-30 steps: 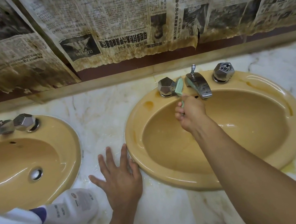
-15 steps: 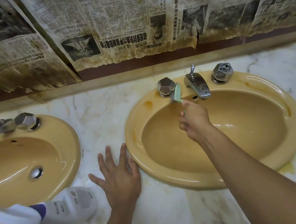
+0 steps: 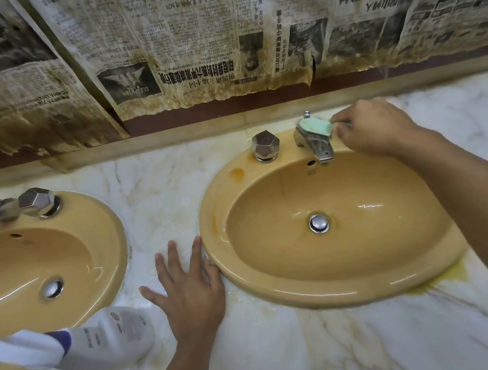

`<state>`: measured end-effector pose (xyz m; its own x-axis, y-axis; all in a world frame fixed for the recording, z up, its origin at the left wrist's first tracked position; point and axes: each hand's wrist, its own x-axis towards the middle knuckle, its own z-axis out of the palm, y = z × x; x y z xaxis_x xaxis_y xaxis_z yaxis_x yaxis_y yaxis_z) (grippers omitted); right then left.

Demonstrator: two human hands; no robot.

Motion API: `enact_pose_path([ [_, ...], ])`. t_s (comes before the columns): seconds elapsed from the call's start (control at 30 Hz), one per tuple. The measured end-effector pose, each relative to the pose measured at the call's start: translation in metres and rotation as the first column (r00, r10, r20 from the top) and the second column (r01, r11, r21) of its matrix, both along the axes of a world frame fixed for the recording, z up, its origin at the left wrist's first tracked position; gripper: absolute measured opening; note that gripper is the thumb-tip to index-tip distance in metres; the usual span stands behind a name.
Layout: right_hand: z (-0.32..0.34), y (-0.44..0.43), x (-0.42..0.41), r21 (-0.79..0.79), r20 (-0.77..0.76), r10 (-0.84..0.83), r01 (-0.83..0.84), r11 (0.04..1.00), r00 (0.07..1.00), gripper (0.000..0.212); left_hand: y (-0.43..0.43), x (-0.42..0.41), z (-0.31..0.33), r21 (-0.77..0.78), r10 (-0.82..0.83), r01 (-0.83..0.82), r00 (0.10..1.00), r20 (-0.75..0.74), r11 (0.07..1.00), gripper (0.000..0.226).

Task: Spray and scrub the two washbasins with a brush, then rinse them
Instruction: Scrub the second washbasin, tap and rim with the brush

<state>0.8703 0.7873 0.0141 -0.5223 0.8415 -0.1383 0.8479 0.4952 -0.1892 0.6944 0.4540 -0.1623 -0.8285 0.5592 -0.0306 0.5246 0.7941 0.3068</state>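
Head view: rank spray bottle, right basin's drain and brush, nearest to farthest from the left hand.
1. Spray bottle, just left of the left hand.
2. Drain, bottom of the right basin.
3. Brush, at the faucet, far back.

Glossy ceramic washbasin, veined marble counter, chrome tap

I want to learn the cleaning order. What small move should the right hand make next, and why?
Probably draw the brush forward along the tap, toward its spout. The right hand holds the brush on the tap's rear top, and the spout ahead looks dull and spotted.
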Motion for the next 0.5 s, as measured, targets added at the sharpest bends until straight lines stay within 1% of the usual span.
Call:
enact_pose_path([
  [0.13,0.015,-0.011,0.015,-0.037,0.059,0.146,-0.144,0.989,0.987,0.026,0.001,0.000,0.001,0.004,0.006,-0.006,1.000,0.006,1.000,0.051],
  [0.2,0.024,-0.021,0.026,-0.048,0.065,0.192,-0.189,0.981,0.979,0.027,0.000,0.000,0.001,0.004,0.004,-0.004,1.000,0.006,1.000,0.051],
  [0.37,0.019,-0.001,0.013,-0.049,0.020,0.169,-0.168,0.985,0.985,0.030,0.000,0.000,-0.001,0.001,-0.002,0.002,1.000,-0.022,1.000,0.053],
  [0.5,0.001,0.017,-0.012,-0.048,0.042,0.135,-0.133,0.990,0.990,0.030,-0.001,-0.001,-0.003,0.002,0.000,0.000,1.000,-0.017,1.000,0.051],
])
